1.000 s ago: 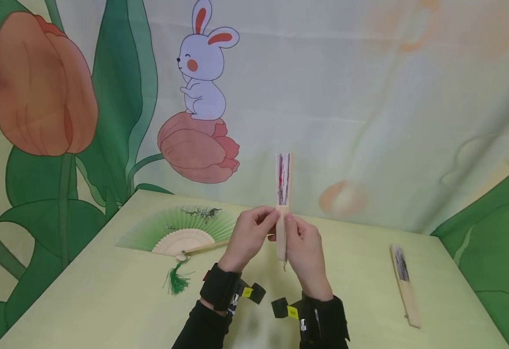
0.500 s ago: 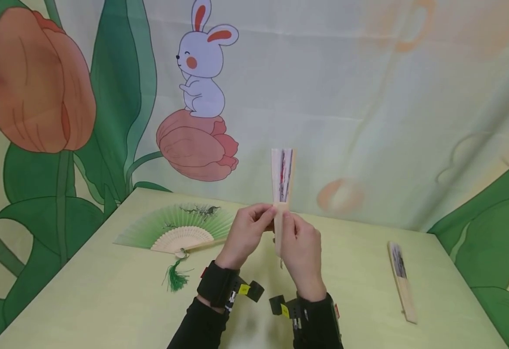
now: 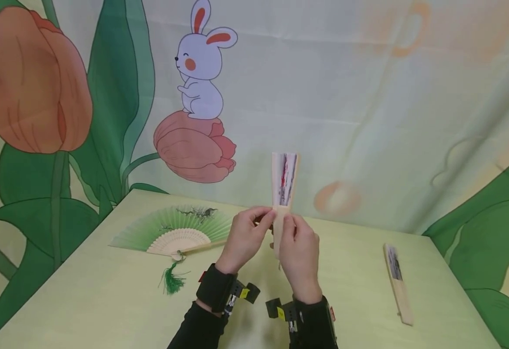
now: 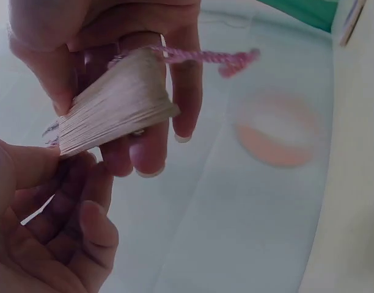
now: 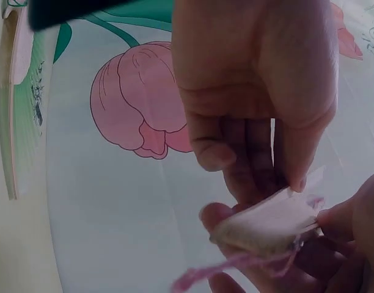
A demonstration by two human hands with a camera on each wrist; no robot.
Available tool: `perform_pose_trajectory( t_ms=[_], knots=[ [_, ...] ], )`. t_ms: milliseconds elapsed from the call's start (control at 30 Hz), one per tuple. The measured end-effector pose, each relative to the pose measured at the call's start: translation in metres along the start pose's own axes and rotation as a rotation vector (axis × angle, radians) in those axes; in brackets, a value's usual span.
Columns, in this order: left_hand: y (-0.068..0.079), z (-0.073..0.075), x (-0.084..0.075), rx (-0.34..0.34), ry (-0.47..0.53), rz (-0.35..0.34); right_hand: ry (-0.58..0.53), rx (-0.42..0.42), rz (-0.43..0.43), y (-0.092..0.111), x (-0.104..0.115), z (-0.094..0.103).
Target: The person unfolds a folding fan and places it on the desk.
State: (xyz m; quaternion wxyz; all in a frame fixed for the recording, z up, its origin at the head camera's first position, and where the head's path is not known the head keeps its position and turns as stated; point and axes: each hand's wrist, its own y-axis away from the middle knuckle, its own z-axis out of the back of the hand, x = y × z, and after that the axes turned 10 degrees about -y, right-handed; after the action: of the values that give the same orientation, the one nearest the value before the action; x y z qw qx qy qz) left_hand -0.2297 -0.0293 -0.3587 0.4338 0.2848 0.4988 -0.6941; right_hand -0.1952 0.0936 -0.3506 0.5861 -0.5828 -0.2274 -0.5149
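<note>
Fingers (image 3: 265, 221) of the left hand (image 3: 244, 237) and right hand (image 3: 300, 254) pinch the slim fan (image 3: 282, 206), held above the desk (image 3: 350, 295), right of the green fan (image 3: 173, 231). Its top has just spread slightly wider, so unfolding seems barely begun. Another folded fan (image 3: 398, 284) lies farther right of the green one.

The person's left hand (image 3: 244, 236) pinches with thumb and fingers. The right hand (image 3: 300, 256) grips likewise, just beside it.
</note>
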Motion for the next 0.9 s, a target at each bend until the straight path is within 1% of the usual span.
perform_pose_trajectory(
  t_ms=[167,300,433,600,800,900],
  knots=[
    [0.001,0.001,0.0,-0.001,0.011,0.008,-0.089,-0.013,-0.085,0.0,0.001,0.006],
    [0.002,0.002,0.0,0.01,0.034,0.038,-0.101,-0.013,-0.144,-0.001,0.0,0.009],
    [0.002,0.003,0.0,0.015,0.033,0.045,-0.101,-0.006,-0.181,-0.002,0.001,0.01],
    [0.001,0.007,0.001,0.026,0.035,0.063,-0.093,-0.025,-0.207,-0.003,0.002,0.014],
    [0.002,0.01,-0.001,0.057,0.06,0.096,-0.093,-0.046,-0.194,-0.005,0.003,0.017],
    [0.003,0.01,-0.001,0.066,0.088,0.105,-0.088,-0.058,-0.199,-0.005,0.003,0.016]
  ],
)
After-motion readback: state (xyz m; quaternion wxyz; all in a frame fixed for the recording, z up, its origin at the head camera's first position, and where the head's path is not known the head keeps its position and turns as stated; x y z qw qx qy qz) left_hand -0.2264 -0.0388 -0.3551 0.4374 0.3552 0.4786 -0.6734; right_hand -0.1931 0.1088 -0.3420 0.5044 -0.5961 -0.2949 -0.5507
